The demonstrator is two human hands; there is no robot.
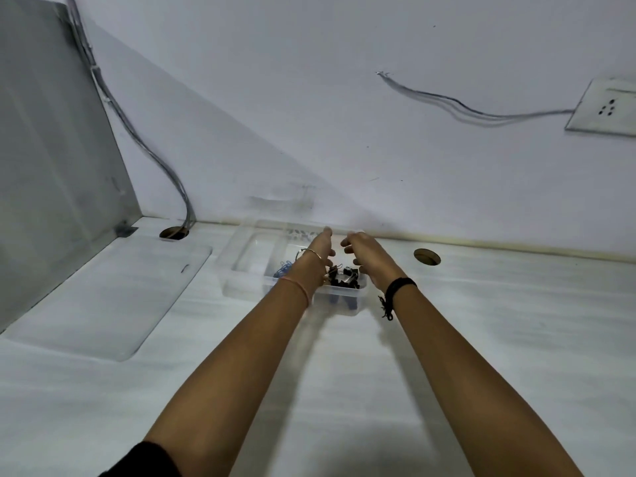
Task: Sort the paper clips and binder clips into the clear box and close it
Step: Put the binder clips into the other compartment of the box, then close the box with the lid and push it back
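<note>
The clear box (237, 273) sits on the white desk (344, 390) against the wall (309, 98), its top uncovered. Black binder clips (346, 277) fill its near right compartment, and blue paper clips (283, 267) lie in the one to their left. Both hands hover over the right half of the box, reaching toward its far rim. The left hand (320, 251) stretches forward above the clips; the right hand (361, 253) is just beside it, fingers curled inward. Whether either grips anything cannot be told, as the hands are blurred. A round cable hole (427, 257) lies to the right of the box.
</note>
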